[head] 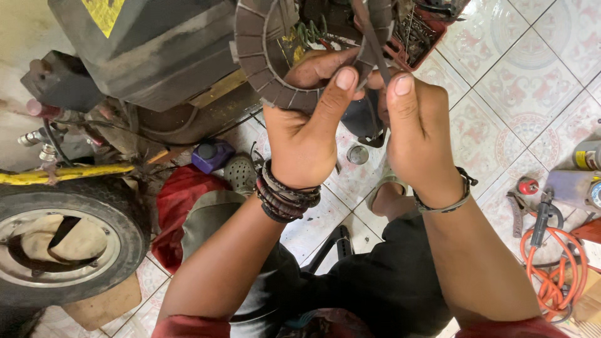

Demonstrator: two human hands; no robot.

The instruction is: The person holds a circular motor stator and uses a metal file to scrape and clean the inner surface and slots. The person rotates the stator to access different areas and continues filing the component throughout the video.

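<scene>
A stack of grey ring-shaped friction discs (260, 59) with segmented faces is raised close to the camera. My left hand (307, 134) grips the lower edge of the stack, thumb pressed on its rim. My right hand (416, 134) pinches the right side of the discs, one thin disc (370, 37) turned edge-on between thumb and fingers. Both wrists wear dark bracelets. The top of the stack runs out of view.
A small motorbike with a black body panel (150, 44) and a tyre (69, 244) stands at left. A red tray of tools (426, 34) lies beyond the hands. A purple bottle (211, 154), a small tin (357, 154), pliers and an orange hose (551, 263) lie on the tiled floor.
</scene>
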